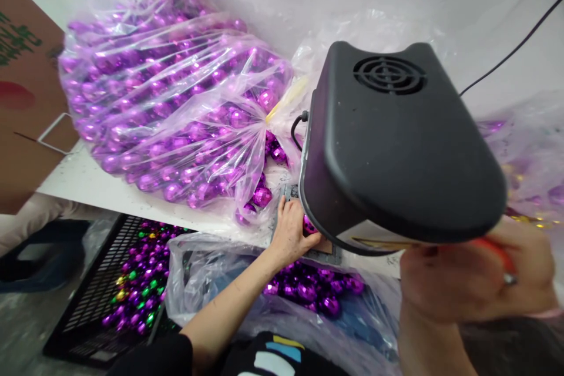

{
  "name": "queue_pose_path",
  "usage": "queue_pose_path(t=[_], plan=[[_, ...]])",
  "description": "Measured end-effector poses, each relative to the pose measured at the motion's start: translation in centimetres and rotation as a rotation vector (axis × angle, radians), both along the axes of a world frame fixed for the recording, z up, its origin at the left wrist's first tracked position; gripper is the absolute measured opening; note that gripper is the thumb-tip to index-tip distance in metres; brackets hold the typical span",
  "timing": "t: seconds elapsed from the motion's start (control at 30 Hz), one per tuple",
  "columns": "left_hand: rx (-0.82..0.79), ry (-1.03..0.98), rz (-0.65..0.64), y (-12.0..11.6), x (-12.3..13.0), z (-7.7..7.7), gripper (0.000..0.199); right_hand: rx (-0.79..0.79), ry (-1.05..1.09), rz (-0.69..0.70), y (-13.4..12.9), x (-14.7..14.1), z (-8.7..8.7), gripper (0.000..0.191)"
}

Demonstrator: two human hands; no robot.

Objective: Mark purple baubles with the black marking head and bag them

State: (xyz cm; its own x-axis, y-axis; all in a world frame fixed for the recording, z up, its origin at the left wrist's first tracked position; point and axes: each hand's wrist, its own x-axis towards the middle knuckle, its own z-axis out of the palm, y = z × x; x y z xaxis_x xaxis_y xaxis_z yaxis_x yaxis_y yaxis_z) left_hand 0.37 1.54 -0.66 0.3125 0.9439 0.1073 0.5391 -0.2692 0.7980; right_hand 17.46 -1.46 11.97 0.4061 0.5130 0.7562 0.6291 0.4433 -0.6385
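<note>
My left hand [291, 229] rests under the black-housed bench machine [409, 147], its fingers bent around a shiny purple ball [309, 224] on a grey metal base [291, 192]. The machine's housing hides part of the ball and what lies above it. At the right, my right hand [480, 282] is closed around an orange-red handle [496, 252] below the housing; the hand is blurred. In a clear plastic bag [189, 247] near my lap, several purple balls [308, 291] lie loose.
A large tied plastic bag of purple balls [176, 106] covers the left of the white table [106, 188]. A black crate [83, 294] below holds purple, green and gold balls. A cardboard box [26, 100] stands far left; another bag [537, 153] lies right. A black cable [515, 47] crosses behind.
</note>
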Motion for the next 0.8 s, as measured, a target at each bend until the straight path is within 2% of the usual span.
queue_pose_path(t=[0.07,0.13,0.27,0.33,0.4,0.43,0.5,0.53,0.6,0.67,0.73,0.8], plan=[[0.042,-0.005,0.0,-1.0,-0.5,-0.4,0.044,0.033,0.071,-0.015,1.3,-0.6,1.8,0.024],[0.122,0.0,-0.019,-2.9,-1.3,-0.9,0.046,0.001,0.1,0.0,2.0,-0.8,2.8,0.028],[0.242,0.142,-0.152,-7.6,-2.6,-1.1,0.064,-0.007,0.049,-0.065,1.6,-0.6,2.6,0.025],[0.235,0.194,-0.235,-8.4,-3.2,-0.4,0.082,0.02,0.059,-0.078,1.3,-0.5,2.3,0.023],[0.241,0.184,-0.243,-7.3,-4.1,0.8,0.087,0.022,0.095,-0.045,1.3,-0.5,2.1,0.024],[0.255,0.183,-0.2,-6.2,-4.8,1.3,0.076,0.021,0.106,-0.031,1.3,-0.5,2.0,0.025],[0.297,0.248,-0.046,-3.2,-6.4,2.2,0.04,0.032,0.113,-0.02,1.4,-0.6,2.0,0.025],[0.314,0.327,0.038,-1.6,-7.2,2.4,0.033,0.035,0.114,-0.016,1.5,-0.6,1.9,0.024],[0.312,0.51,0.092,1.4,-8.7,2.4,0.041,0.032,0.121,-0.006,1.5,-0.7,1.8,0.022],[0.294,0.625,0.056,3.6,-9.5,2.0,0.047,0.027,0.134,-0.005,1.5,-0.7,1.7,0.021],[0.271,0.636,0.004,4.9,-9.7,1.7,0.048,0.031,0.136,-0.014,1.4,-0.7,1.6,0.023],[0.235,0.534,-0.007,5.5,-9.6,1.9,0.043,0.01,0.125,-0.022,1.2,-0.7,1.6,0.025]])
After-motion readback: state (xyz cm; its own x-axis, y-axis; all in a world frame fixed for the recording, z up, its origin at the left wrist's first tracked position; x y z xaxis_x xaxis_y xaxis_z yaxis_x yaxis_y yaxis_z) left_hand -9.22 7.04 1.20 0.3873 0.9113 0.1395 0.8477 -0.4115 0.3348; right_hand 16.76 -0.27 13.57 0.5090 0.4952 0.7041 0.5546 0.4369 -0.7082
